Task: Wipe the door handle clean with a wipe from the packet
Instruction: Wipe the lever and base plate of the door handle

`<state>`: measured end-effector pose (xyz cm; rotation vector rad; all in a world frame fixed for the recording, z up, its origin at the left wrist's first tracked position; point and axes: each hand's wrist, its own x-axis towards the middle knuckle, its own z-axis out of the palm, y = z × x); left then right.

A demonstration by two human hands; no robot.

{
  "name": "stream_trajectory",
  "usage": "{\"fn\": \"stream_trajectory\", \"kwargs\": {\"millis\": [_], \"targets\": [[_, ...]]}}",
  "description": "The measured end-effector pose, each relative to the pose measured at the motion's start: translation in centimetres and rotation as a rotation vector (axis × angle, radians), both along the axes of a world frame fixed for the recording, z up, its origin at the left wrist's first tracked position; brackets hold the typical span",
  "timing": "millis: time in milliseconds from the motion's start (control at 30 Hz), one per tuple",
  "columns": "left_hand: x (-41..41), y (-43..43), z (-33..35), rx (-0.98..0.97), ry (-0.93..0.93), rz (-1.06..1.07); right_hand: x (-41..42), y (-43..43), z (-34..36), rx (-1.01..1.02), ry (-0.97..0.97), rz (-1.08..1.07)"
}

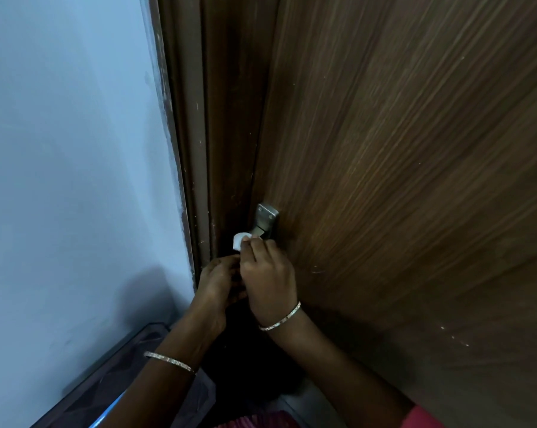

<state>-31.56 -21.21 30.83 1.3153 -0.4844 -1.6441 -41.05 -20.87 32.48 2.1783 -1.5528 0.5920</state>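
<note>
A metal door handle [265, 220] with a screwed plate is fixed to the brown wooden door [400, 168], near its left edge. My right hand [268, 279] presses a small white wipe [238, 240] against the lower part of the handle, and its fingers hide most of the lever. Just below and to the left, my left hand [217, 282] sits against the door edge with its fingers curled; whether it holds anything is hidden. Both wrists wear thin bangles. The wipe packet is not in view.
A dark wooden door frame [196, 149] runs down left of the door. A pale blue wall [75, 180] fills the left side. A dark skirting and floor edge [112, 375] lies at the bottom left.
</note>
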Motion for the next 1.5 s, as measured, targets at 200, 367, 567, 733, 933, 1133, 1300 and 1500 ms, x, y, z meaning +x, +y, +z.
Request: {"fn": "stream_trajectory", "kwargs": {"millis": [200,367,567,733,933,1133,1300,1500], "targets": [[0.0,-0.3,-0.2,0.049,-0.066,-0.014,-4.8,3.3,-0.3,0.032,-0.070,0.021],[0.5,-0.2,-0.5,0.062,-0.081,-0.002,-5.5,3.9,-0.6,0.006,-0.083,0.014],[0.0,0.1,-0.2,0.012,-0.052,-0.005,-1.1,0.3,-0.6,-0.001,-0.098,0.049],[0.1,0.2,-0.4,0.028,-0.074,-0.002,-3.1,1.5,-0.9,-0.016,-0.185,0.068],[0.7,0.6,-0.9,0.044,-0.068,0.006,-6.2,4.5,-1.7,0.006,-0.213,0.024],[0.6,0.9,-0.2,0.027,0.022,-0.048,-1.7,0.9,-1.2,-0.003,-0.183,0.079],[0.5,1.1,0.2,0.028,0.076,-0.070,-1.5,0.0,-1.2,-0.046,-0.183,0.078],[0.6,0.8,-0.3,-0.004,0.140,-0.184,-6.0,4.2,-1.4,-0.022,-0.260,0.028]]}}
